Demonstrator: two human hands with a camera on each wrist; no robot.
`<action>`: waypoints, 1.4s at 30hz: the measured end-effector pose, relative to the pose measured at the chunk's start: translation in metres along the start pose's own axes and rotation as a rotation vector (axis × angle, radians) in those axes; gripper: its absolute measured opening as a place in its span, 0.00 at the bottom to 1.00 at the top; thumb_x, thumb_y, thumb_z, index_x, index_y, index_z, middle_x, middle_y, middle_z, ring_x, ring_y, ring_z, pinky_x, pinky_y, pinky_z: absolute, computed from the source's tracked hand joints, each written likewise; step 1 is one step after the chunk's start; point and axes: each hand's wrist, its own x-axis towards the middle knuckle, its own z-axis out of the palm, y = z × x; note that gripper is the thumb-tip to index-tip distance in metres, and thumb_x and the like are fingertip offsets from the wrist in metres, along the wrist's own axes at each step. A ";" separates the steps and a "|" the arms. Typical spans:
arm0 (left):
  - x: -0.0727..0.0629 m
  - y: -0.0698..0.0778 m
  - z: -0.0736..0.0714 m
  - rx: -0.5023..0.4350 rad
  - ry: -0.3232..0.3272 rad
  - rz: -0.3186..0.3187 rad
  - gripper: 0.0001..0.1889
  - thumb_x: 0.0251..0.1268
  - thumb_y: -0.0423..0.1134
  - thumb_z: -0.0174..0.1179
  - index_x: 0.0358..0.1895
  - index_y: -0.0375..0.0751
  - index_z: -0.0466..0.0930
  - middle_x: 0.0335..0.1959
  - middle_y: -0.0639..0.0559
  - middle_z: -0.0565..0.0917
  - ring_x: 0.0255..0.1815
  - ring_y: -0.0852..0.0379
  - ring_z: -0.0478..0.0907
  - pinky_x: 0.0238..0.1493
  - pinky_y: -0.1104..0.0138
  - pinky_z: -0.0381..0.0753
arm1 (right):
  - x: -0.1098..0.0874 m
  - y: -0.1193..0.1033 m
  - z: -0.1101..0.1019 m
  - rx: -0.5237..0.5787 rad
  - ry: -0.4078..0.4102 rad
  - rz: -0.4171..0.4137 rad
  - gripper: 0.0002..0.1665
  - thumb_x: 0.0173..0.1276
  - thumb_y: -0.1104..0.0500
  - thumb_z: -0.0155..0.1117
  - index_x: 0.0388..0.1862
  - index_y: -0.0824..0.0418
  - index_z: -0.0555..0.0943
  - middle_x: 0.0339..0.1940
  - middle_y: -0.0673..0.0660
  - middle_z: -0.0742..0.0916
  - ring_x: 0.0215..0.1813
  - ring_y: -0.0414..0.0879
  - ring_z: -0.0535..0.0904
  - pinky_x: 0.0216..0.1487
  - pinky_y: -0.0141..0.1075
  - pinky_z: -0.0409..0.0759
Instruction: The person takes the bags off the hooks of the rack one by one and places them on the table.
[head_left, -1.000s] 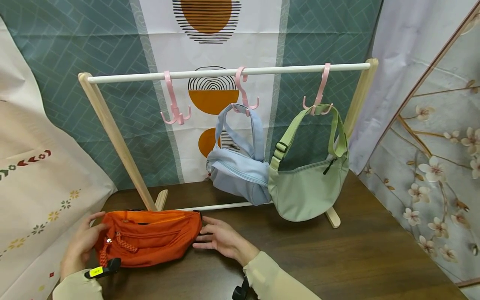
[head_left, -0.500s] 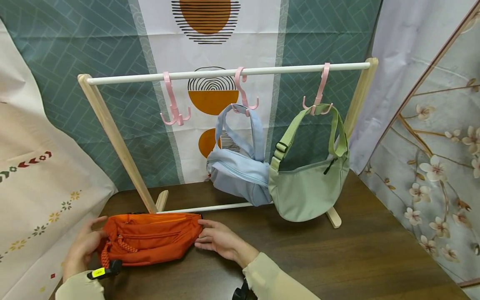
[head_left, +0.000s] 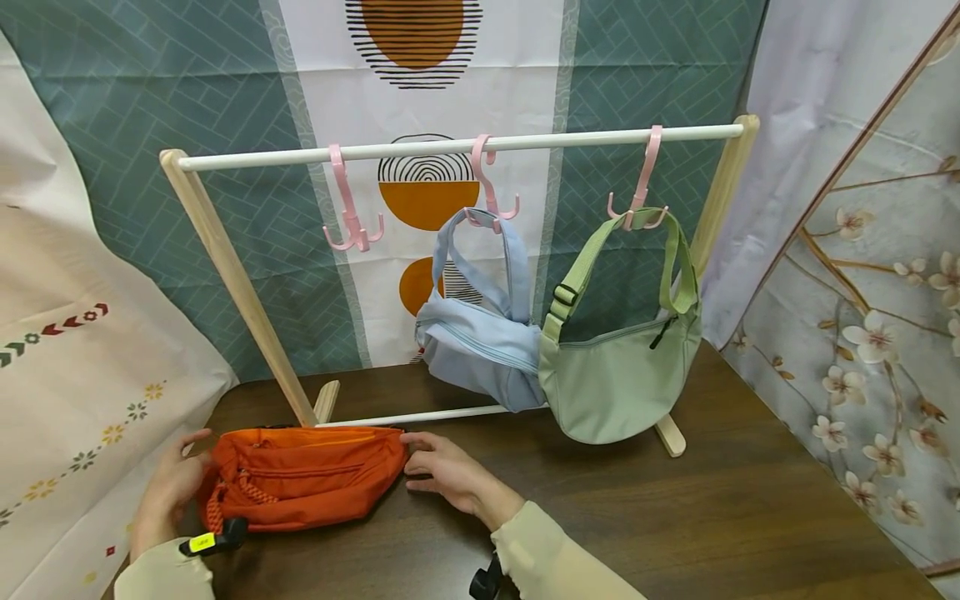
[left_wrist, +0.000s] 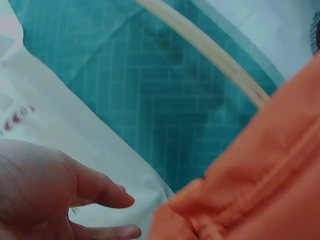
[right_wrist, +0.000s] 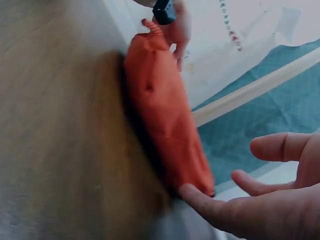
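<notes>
An orange-red waist bag (head_left: 303, 487) lies on the table at the front left in the head view, its zips facing me and braided pulls at its left end. My left hand (head_left: 169, 487) is beside that end, fingers loosely spread; the left wrist view shows the thumb and a finger just short of the fabric. At the bag's right end is my right hand (head_left: 457, 479), fingers extended. In the right wrist view one fingertip (right_wrist: 189, 192) overlaps the bag's corner while the other fingers stand off it. Neither hand grips the bag.
Behind the bag stands a rack with a white rail (head_left: 420, 148) and wooden legs (head_left: 240, 287). A bare pink hook (head_left: 351, 208) hangs at the left. A light blue bag (head_left: 483, 346) and a green shoulder bag (head_left: 615, 383) hang from the other hooks.
The orange bag's top edge has sunk a little and then stayed. My hands have loosened at its ends, the right one shifting slightly right.
</notes>
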 end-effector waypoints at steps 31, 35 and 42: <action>-0.051 0.131 0.046 -0.380 0.092 0.672 0.18 0.82 0.33 0.53 0.69 0.39 0.74 0.52 0.57 0.84 0.50 0.64 0.83 0.50 0.78 0.80 | -0.078 -0.137 -0.045 -0.566 0.014 -0.534 0.17 0.79 0.64 0.57 0.63 0.64 0.82 0.64 0.57 0.84 0.69 0.58 0.75 0.65 0.44 0.76; -0.053 0.140 0.055 -0.308 0.109 0.701 0.17 0.83 0.33 0.52 0.68 0.40 0.76 0.52 0.57 0.85 0.50 0.63 0.83 0.50 0.78 0.80 | -0.088 -0.147 -0.056 -0.516 0.017 -0.591 0.17 0.79 0.65 0.57 0.63 0.68 0.81 0.64 0.62 0.83 0.70 0.63 0.73 0.68 0.44 0.76; -0.054 0.149 0.067 -0.274 0.091 0.744 0.16 0.84 0.35 0.51 0.67 0.40 0.77 0.52 0.57 0.84 0.51 0.60 0.83 0.50 0.76 0.80 | -0.095 -0.153 -0.069 -0.463 0.079 -0.617 0.17 0.79 0.67 0.56 0.63 0.69 0.80 0.64 0.62 0.83 0.68 0.68 0.75 0.67 0.41 0.76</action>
